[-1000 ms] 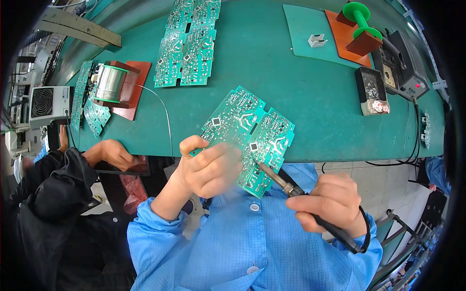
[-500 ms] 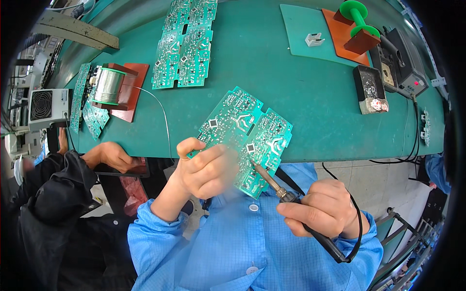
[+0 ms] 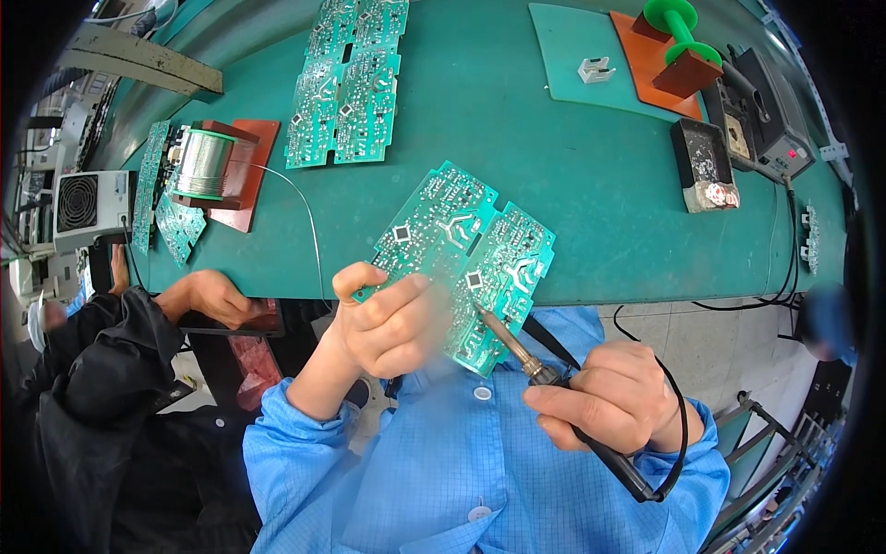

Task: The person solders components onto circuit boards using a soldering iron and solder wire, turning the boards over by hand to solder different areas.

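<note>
A green double circuit board is tilted at the bench's front edge, partly over my lap. My left hand is closed on its left lower side, the thumb on top. My right hand is wrapped round the dark handle of a soldering iron. The iron's tip meets or hovers just above the board's lower middle, below a square black chip; I cannot tell if it touches. A blurred patch hides part of the board beside my left fingers.
On the green bench lie more circuit boards. A solder wire spool stands at left, a green spool at far right, near a black tray and soldering station. At left, a co-worker's hand holds a dark flat object.
Almost nothing differs. The whole view has shifted slightly; both hands, the board and the iron keep their positions relative to each other.
</note>
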{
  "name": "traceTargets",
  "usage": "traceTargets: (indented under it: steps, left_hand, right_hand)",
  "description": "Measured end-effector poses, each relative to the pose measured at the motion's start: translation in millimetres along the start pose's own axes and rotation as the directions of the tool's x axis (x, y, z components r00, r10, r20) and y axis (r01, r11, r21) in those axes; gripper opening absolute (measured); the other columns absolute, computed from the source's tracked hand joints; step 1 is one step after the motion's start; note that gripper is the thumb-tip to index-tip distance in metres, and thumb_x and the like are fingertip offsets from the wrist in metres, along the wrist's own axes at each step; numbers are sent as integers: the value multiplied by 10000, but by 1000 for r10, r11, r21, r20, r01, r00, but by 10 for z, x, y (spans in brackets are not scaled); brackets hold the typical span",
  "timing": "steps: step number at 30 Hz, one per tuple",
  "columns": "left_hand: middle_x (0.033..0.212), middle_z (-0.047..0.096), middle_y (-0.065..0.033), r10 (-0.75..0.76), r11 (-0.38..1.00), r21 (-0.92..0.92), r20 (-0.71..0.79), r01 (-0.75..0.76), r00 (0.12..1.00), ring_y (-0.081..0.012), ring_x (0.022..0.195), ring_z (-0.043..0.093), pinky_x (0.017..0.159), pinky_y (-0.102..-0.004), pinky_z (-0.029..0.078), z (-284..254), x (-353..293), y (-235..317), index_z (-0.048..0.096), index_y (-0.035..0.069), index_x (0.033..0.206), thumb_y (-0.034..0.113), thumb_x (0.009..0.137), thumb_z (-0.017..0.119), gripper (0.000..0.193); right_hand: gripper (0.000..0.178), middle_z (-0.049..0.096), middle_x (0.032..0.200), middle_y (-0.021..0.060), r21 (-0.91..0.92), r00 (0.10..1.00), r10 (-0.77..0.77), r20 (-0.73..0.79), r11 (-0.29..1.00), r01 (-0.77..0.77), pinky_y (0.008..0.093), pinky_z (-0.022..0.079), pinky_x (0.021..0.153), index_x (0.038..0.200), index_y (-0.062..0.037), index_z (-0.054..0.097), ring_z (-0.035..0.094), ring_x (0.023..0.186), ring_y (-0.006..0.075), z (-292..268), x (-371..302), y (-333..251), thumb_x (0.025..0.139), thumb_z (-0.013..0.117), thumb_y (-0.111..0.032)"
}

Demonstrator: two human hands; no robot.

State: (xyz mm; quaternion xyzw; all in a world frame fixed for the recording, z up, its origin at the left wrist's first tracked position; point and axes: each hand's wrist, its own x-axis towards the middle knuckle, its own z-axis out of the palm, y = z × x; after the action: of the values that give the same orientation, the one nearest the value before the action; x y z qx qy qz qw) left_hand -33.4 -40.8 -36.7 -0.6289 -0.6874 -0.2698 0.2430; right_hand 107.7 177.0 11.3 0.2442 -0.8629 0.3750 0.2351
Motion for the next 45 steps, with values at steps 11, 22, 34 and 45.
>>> traceTargets:
  steps: [11, 22, 34, 45]
  left_hand:
    - [975, 616, -8, -70, 997, -47, -29, 69, 997, -157, 859, 563, 737, -342, 376, 2, 48, -49, 515, 140, 932, 94, 767, 630, 206]
    - [932, 548, -47, -853, 26, -972, 100, 234, 513, -112, 803, 537, 725, -238, 445, 95, 482, 129, 503, 57, 896, -83, 668, 674, 317]
    - [1185, 512, -74, -568, -617, -726, 679, 305, 466, -161, 1105, 487, 946, -324, 388, -95, 681, 307, 403, -13, 1263, -29, 853, 512, 424]
    - [1216, 518, -102, -511, -695, -665, 724, 274, 463, -169, 1121, 496, 955, -336, 400, -105, 663, 326, 393, -10, 1280, -28, 841, 528, 459]
  right_hand:
    - [318, 491, 537, 23, 19, 982, 84, -168, 996, -82, 270, 338, 373, 830, -49, 609, 434, 405, 132, -200, -64, 55, 849, 596, -366]
    - [588, 558, 1073, 218, 334, 837, 390, -385, 904, -267, 345, 476, 808, 1211, -26, 354, 584, 957, 254, -80, 121, 428, 813, 649, -343]
    - [444, 608, 981, 162, 501, 569, 625, -534, 777, -382, 191, 496, 561, 1186, -27, 405, 600, 733, 111, -199, 168, 400, 782, 583, 4]
    - [496, 600, 1000, 189, 637, 535, 642, -549, 736, -229, 187, 492, 539, 1211, 0, 375, 608, 711, 119, -183, 187, 318, 787, 615, -93]
